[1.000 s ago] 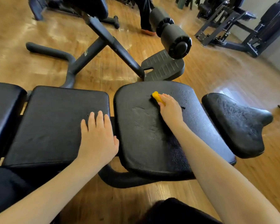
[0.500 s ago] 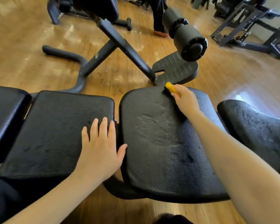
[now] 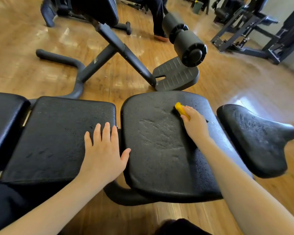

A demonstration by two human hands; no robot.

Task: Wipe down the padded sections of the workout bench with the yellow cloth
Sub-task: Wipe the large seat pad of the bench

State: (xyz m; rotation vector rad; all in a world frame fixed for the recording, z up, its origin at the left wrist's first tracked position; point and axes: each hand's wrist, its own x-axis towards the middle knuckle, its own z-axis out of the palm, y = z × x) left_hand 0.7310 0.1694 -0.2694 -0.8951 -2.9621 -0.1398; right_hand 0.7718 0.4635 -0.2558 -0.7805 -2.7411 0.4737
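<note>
The workout bench has several black padded sections in a row. My right hand [image 3: 196,125] grips the folded yellow cloth [image 3: 181,108] and presses it on the far right part of the wide seat pad [image 3: 159,150]. Most of the cloth is hidden under my fingers. My left hand [image 3: 103,150] rests flat, fingers straight, on the right end of the rectangular back pad [image 3: 58,136]. A curved pad [image 3: 255,139] sits at the far right, and another pad [image 3: 5,119] at the far left. The pads look damp and dimpled.
Beyond the bench stands another dark exercise machine with a frame [image 3: 120,51], a foam roller [image 3: 187,41] and a ribbed footplate [image 3: 175,75] on the wooden floor. A person's leg and shoe [image 3: 159,37] show at the back. More gym machines [image 3: 253,31] stand far right.
My right hand has drawn the cloth back from the seat pad's far edge toward me and slightly right. My left hand has stayed flat on the back pad.
</note>
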